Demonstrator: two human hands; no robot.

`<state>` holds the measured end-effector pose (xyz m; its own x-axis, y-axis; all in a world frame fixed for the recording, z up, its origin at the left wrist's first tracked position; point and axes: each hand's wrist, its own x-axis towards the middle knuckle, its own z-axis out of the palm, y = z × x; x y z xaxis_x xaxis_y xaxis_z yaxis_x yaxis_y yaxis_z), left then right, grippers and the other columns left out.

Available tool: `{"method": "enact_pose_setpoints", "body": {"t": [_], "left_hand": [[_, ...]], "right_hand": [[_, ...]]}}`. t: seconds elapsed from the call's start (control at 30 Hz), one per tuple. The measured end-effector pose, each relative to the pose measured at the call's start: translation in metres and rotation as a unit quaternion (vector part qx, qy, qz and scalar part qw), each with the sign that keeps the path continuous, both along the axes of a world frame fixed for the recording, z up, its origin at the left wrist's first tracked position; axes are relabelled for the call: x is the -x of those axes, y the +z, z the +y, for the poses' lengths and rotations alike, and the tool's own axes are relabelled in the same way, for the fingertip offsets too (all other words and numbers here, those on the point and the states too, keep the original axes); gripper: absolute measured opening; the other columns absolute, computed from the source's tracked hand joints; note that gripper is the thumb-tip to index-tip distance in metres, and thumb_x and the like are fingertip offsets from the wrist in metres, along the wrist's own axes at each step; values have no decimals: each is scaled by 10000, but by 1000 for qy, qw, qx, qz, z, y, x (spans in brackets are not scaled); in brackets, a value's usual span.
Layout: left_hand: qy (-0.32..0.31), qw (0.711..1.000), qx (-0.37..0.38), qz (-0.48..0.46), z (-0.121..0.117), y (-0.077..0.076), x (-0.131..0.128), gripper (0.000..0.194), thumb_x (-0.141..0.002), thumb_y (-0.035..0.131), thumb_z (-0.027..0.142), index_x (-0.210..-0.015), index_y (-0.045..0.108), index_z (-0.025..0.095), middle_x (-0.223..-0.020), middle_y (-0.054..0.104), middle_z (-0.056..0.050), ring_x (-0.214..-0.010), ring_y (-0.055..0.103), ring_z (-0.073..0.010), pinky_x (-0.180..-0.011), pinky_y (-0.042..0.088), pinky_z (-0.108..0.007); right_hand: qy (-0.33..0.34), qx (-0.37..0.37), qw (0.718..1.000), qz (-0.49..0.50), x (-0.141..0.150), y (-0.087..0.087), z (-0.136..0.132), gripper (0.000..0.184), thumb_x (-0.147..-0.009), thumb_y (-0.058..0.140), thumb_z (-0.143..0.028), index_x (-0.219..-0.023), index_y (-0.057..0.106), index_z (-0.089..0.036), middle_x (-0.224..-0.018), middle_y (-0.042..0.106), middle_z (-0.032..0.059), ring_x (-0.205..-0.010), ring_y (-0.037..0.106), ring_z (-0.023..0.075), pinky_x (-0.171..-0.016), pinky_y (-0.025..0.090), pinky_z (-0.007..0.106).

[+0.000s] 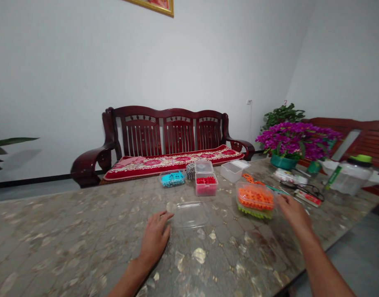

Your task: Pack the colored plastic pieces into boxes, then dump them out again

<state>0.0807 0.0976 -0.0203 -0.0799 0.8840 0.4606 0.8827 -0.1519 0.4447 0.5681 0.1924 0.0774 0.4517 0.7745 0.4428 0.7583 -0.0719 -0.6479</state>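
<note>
My left hand (pixel 156 234) rests on the table with its fingers loosely stretched out. Its fingertips are at the left edge of a clear plastic lid (pixel 191 215) lying flat. On the right, my right hand (pixel 293 211) is beside a clear tub of orange pieces (pixel 256 198), fingers loosely bent toward its end; whether they touch it is hard to tell. Beneath that tub are bright green pieces (pixel 254 212). Farther back are a tub of blue pieces (pixel 172 179) and a small box of red pieces (pixel 206 185) with its lid raised.
An open clear box (pixel 231 172) and some loose orange pieces (pixel 250 178) are at the back. Glasses (pixel 313 190), a large water bottle (pixel 353 175) and a pot of purple flowers (pixel 296 138) stand or lie at the right. A wooden bench (pixel 164 132) is beyond the patterned table (pixel 84 231).
</note>
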Motion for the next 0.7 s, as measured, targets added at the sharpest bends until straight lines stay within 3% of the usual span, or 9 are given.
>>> {"method": "enact_pose_setpoints", "body": {"t": [0.07,0.1,0.23,0.33,0.43,0.53,0.7], "left_hand": [[-14,999,-2,47,0,-4,-2,433,-897,543,165,-1286,708,259,-1442,619,-95,-1391,530,-320,-1178,433,-543],[-26,997,0,68,1,-6,-3,452,-909,551,174,-1331,683,270,-1497,584,-85,-1449,472,-327,-1198,414,-548],[-76,988,31,134,1,-9,-7,471,-952,572,225,-1416,627,282,-1576,524,-78,-1521,378,-351,-1209,407,-568],[-88,982,55,159,0,-7,-9,416,-983,563,255,-1389,651,285,-1562,542,-83,-1493,429,-344,-1197,431,-559],[-82,981,70,164,-3,-3,-12,403,-995,557,261,-1386,654,286,-1559,543,-92,-1477,453,-339,-1195,435,-558],[-77,982,84,153,-5,0,-16,404,-997,546,249,-1386,654,275,-1560,536,-106,-1478,451,-343,-1200,425,-562],[-68,989,76,104,-2,-1,-14,386,-1009,496,236,-1352,669,263,-1542,553,-99,-1476,457,-313,-1220,402,-539]], "right_hand": [[-44,-39,985,-165,20,9,-11,476,-953,468,-475,-1190,723,-149,-1064,727,200,-911,663,310,-758,517,418],[-24,-65,972,-224,35,12,-15,477,-968,459,-438,-1271,694,-153,-1174,709,208,-1022,646,333,-850,508,454],[165,-90,894,-407,92,8,-16,431,-905,575,-322,-1313,689,-241,-1425,640,117,-1364,478,352,-1154,331,527],[230,-48,851,-469,112,-3,-4,477,-812,651,-268,-1285,713,-272,-1436,647,88,-1409,439,366,-1206,230,566],[237,14,833,-500,110,-8,6,424,-772,656,-211,-1177,769,-263,-1437,650,101,-1371,482,381,-1186,237,597],[220,58,823,-521,98,-6,8,283,-774,629,-165,-973,815,-238,-1474,623,110,-1329,521,377,-1123,328,575],[205,54,824,-526,67,-3,7,236,-789,608,-144,-874,818,-209,-1481,617,122,-1345,518,366,-1112,367,540]]}}
